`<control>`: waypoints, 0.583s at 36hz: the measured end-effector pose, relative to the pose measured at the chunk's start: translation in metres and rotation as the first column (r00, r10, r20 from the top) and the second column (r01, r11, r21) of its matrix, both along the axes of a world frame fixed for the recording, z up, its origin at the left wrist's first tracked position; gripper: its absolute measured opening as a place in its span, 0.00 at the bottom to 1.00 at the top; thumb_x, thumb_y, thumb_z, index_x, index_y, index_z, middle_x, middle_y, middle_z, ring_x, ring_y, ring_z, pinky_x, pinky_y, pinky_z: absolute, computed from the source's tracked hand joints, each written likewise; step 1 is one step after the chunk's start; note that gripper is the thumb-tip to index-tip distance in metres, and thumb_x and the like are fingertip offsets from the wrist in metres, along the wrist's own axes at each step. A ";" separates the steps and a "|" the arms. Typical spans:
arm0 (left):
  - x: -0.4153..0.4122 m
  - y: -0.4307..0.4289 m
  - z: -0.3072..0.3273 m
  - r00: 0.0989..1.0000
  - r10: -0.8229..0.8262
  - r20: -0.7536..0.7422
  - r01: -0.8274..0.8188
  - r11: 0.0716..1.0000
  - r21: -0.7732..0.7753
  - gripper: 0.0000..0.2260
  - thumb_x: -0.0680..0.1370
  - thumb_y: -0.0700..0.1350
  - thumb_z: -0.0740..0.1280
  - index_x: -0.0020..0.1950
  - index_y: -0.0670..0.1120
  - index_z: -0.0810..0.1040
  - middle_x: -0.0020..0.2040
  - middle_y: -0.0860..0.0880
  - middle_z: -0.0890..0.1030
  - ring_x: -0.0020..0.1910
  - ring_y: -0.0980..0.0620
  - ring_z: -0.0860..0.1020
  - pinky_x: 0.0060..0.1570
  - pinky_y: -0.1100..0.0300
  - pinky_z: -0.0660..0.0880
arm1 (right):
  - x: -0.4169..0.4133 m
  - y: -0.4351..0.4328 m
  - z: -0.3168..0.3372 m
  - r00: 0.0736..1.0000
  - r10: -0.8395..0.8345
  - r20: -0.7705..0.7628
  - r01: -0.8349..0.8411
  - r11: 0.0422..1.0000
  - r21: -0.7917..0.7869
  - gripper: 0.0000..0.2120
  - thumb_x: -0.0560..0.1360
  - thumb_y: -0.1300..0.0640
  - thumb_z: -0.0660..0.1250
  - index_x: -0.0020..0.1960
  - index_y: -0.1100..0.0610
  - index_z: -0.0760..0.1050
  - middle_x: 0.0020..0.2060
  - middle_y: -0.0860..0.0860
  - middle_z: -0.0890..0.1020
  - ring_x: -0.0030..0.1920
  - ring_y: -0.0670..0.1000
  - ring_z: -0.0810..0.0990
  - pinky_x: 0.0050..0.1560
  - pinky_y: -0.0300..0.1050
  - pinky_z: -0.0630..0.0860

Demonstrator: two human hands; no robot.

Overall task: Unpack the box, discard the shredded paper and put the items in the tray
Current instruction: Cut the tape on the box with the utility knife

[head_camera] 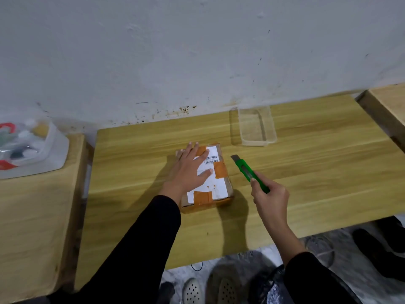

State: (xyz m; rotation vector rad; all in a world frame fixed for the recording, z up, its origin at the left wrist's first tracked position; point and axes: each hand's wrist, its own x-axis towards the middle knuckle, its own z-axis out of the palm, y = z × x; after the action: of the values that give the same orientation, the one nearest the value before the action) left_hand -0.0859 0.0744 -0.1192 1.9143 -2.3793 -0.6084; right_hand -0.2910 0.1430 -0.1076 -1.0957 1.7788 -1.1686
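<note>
A small cardboard box (219, 183) lies sealed in the middle of the wooden table, with a white label and orange tape patches on top. My left hand (190, 170) rests flat on its lid, fingers spread. My right hand (270, 198) grips a green utility knife (249, 172) just right of the box, its blade out and pointing toward the box's far right corner without touching it. A clear plastic tray (255, 128) stands empty at the back of the table, beyond the box.
A plastic bag of mixed items (28, 148) sits on a lower wooden surface at the left. Another wooden top (390, 99) adjoins at the far right. The wall runs close behind the table. Shoes and a dark bag lie on the floor below the front edge.
</note>
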 end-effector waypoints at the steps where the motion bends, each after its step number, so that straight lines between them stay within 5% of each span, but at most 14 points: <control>1: 0.003 -0.001 -0.002 1.000 -0.002 0.024 0.002 1.000 0.007 0.28 0.79 0.62 0.51 0.76 0.57 0.48 0.78 0.49 0.42 0.76 0.49 0.37 0.74 0.49 0.38 | 0.002 -0.002 -0.001 1.000 0.000 0.003 0.000 1.000 0.003 0.13 0.74 0.61 0.66 0.58 0.57 0.78 0.26 0.47 0.77 0.27 0.52 0.69 0.30 0.47 0.68; 12: 0.011 0.000 0.008 0.859 0.467 0.209 -0.464 0.883 -0.067 0.29 0.78 0.64 0.46 0.76 0.53 0.50 0.74 0.43 0.58 0.69 0.39 0.61 0.67 0.47 0.59 | 0.004 -0.007 -0.001 1.000 -0.003 0.006 0.003 1.000 0.010 0.13 0.75 0.61 0.66 0.59 0.58 0.77 0.30 0.46 0.77 0.25 0.46 0.70 0.29 0.44 0.69; 21: 0.001 0.049 0.000 0.786 0.613 0.072 -0.612 0.790 -0.039 0.32 0.77 0.66 0.49 0.77 0.54 0.49 0.64 0.40 0.64 0.60 0.41 0.64 0.61 0.50 0.60 | 0.013 -0.005 -0.003 0.999 0.050 -0.013 -0.049 0.998 0.039 0.14 0.75 0.61 0.65 0.59 0.58 0.78 0.29 0.47 0.77 0.26 0.49 0.70 0.29 0.44 0.70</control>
State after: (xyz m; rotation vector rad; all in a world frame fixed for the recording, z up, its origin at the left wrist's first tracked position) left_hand -0.0846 0.1239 -0.1193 2.5480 -1.5981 -0.4576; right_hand -0.2782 0.1382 -0.1105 -1.1216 1.7674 -1.0956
